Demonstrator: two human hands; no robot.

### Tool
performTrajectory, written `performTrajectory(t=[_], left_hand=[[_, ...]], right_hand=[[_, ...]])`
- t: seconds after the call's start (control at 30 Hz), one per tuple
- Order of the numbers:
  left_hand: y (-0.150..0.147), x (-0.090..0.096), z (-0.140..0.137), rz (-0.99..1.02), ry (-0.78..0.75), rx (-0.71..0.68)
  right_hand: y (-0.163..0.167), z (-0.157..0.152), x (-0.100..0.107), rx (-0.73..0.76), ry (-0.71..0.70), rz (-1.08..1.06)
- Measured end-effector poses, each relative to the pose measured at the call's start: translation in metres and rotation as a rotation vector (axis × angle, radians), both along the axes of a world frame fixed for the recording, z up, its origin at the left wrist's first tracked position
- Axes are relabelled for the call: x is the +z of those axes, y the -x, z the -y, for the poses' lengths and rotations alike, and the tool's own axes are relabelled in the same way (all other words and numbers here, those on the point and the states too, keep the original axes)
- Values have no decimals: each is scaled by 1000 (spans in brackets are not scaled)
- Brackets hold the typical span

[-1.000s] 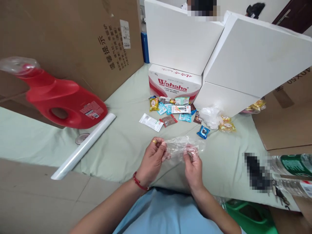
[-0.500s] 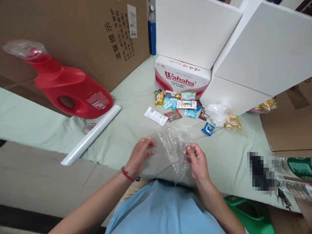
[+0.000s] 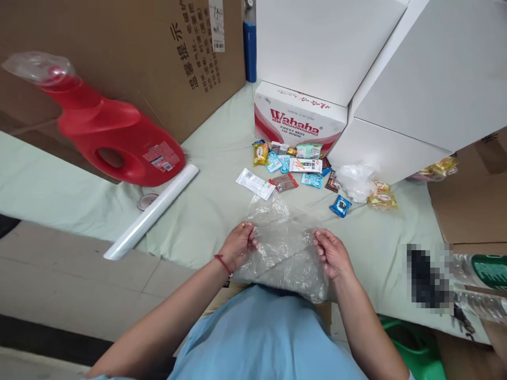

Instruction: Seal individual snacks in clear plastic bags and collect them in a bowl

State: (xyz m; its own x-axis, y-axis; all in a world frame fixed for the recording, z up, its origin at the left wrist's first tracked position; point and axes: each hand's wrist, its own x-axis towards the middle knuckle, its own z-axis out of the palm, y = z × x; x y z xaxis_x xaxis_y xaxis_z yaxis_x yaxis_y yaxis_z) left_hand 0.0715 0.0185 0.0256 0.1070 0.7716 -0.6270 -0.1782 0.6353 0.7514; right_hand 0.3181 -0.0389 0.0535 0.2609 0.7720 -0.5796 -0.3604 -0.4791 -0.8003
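Observation:
A clear plastic bag point(image 3: 283, 245) is stretched between my two hands, low over the table's front edge. My left hand point(image 3: 240, 244), with a red band at the wrist, pinches its left side. On the right side my right hand point(image 3: 331, 252) grips it between thumb and fingers. Beyond the bag lie a white snack packet point(image 3: 254, 183), a brown-red packet point(image 3: 284, 182) and a small blue packet point(image 3: 340, 206). A pile of wrapped snacks, with a white stick-snack packet point(image 3: 306, 165) on top, sits against the Wahaba-like red and white carton point(image 3: 299, 121).
A red jug point(image 3: 122, 140) and a white roll point(image 3: 152, 211) lie at left before a large cardboard box point(image 3: 130, 53). White boxes point(image 3: 304, 47) stand behind. A crumpled clear bag point(image 3: 355, 181) and yellow packets point(image 3: 382, 198) lie at right, with plastic bottles point(image 3: 481, 272) at the far right.
My left hand has moved right and taken hold of the clear plastic bag. The bag, bunched at my right hand before, is now spread wide between both hands.

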Motion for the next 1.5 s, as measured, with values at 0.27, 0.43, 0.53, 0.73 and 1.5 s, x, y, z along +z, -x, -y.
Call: performTrajectory(t=[0.27,0.43,0.53,0.73,1.5], left_hand=[[29,-13,-20,-374,-231,-22],[32,7,-13,-1041,-808,-8],[21,8,-10,-1160,-1133,-368],[34,-37,-22,-1236,-1213,-824],[42,-42,-23,-1162,-1173,-814]], right_hand=[[-32,-5,-35,154,-58,290],[-25,-4,-53,219,-92,406],[-21,-2,-57,239,-100,445],[-56,3,-41,254,-56,789],[54,-257,26,498,-231,613]])
